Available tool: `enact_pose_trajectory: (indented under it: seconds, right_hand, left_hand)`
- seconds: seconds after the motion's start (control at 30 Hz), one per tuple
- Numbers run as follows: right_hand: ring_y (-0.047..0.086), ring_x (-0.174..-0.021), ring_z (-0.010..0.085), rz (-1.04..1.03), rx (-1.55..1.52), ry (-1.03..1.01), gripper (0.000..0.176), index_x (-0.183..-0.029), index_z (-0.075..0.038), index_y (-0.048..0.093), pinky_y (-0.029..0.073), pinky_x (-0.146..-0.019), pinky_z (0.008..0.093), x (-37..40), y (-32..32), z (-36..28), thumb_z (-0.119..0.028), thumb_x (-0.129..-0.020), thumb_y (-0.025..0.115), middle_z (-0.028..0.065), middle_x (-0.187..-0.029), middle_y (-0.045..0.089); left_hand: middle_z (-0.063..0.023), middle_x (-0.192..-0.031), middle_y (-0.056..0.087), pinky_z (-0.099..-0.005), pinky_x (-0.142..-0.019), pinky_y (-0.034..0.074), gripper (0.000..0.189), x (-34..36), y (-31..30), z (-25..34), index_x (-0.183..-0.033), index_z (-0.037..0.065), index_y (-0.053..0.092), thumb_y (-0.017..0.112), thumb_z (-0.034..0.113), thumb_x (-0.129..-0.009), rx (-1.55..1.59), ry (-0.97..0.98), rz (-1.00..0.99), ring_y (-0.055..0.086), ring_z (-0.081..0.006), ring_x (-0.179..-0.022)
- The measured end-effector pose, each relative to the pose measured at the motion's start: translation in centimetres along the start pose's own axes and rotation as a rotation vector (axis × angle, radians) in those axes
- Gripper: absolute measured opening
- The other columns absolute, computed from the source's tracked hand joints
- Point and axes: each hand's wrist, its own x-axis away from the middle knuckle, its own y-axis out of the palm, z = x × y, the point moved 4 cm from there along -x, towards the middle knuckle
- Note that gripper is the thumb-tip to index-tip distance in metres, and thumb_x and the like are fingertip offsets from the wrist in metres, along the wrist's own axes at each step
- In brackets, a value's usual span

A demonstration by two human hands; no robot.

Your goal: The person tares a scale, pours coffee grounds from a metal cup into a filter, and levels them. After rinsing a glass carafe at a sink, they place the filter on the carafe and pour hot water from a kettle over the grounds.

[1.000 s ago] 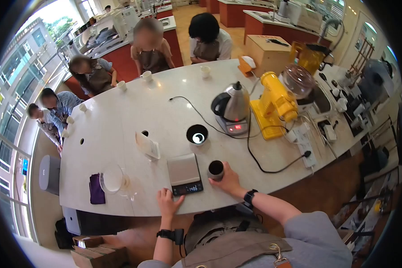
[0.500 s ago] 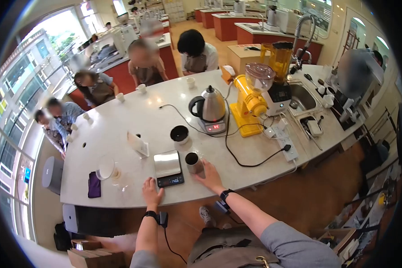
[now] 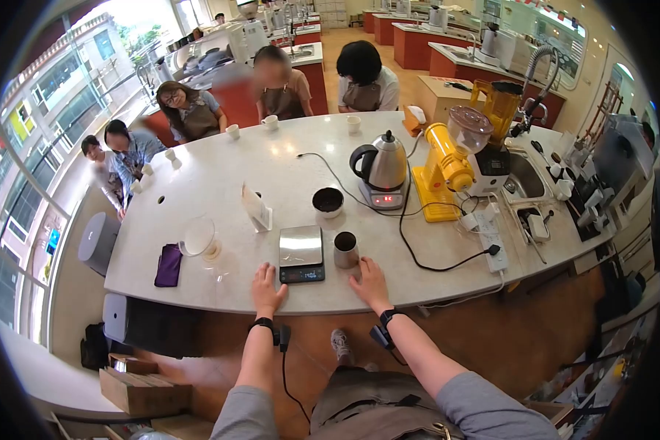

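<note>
My left hand [image 3: 270, 288] lies open on the white counter, its fingers spread beside the left edge of a digital scale [image 3: 301, 248] with a lit display. The scale's silver plate bears nothing. Right of it stands a small metal cup [image 3: 346, 255], upright, with a dark inside. My right hand [image 3: 369, 284] rests open just in front of the cup, fingertips close to its base, thumb and fingers apart. Behind the cup is a white bowl [image 3: 328, 203] with a dark inside. A stand holding paper filters [image 3: 257, 210] is behind the scale.
A gooseneck-less steel kettle [image 3: 386, 163] sits on a lit base, beside a yellow grinder [image 3: 440, 172]. Cords run to a power strip [image 3: 490, 240]. Left are a clear glass vessel [image 3: 198, 236] and a purple cloth [image 3: 168, 265]. Several people sit across the counter behind small white cups.
My right hand has let go of the metal cup's side and drawn back toward the counter edge. My left hand stays beside the scale. The camera view has shifted.
</note>
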Motion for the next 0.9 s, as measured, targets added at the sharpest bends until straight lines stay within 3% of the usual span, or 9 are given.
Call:
enact_pose_trajectory:
  seconds: [0.23,0.33,0.9]
  right_hand:
    - [0.053,-0.109,0.0348,-0.017,0.05,-0.024,0.044,-0.115,0.002,0.055,0.044,-0.093,0.0447,-0.14,0.11,0.02,-0.023,-0.081,0.064,0.0175,-0.125,0.053]
    - [0.053,-0.108,0.0357,-0.018,0.044,-0.047,0.04,-0.113,0.002,0.054,0.044,-0.092,0.0454,-0.06,0.07,-0.14,-0.021,-0.081,0.061,0.0183,-0.125,0.053]
    - [0.052,-0.109,0.0345,-0.043,0.081,-0.022,0.038,-0.113,0.0,0.053,0.042,-0.093,0.0459,0.1,0.42,-0.28,-0.018,-0.079,0.059,0.0177,-0.126,0.052]
  left_hand:
    - [-0.0136,-0.144,0.045,-0.0437,-0.11,0.034,0.064,-0.08,0.14,0.02,-0.127,0.005,0.056,0.071,0.026,-0.069,0.049,-0.027,0.0,0.038,-0.033,-0.134]
    - [-0.0141,-0.143,0.046,-0.0436,-0.111,0.032,0.061,-0.22,-0.06,0.17,-0.127,0.006,0.055,0.07,0.021,-0.071,0.056,-0.041,-0.012,0.039,-0.0339,-0.134]
    - [-0.0117,-0.14,0.046,-0.0441,-0.109,0.032,0.059,-0.4,-0.35,0.36,-0.125,0.006,0.056,0.068,0.024,-0.069,0.03,-0.054,-0.014,0.039,-0.0317,-0.132]
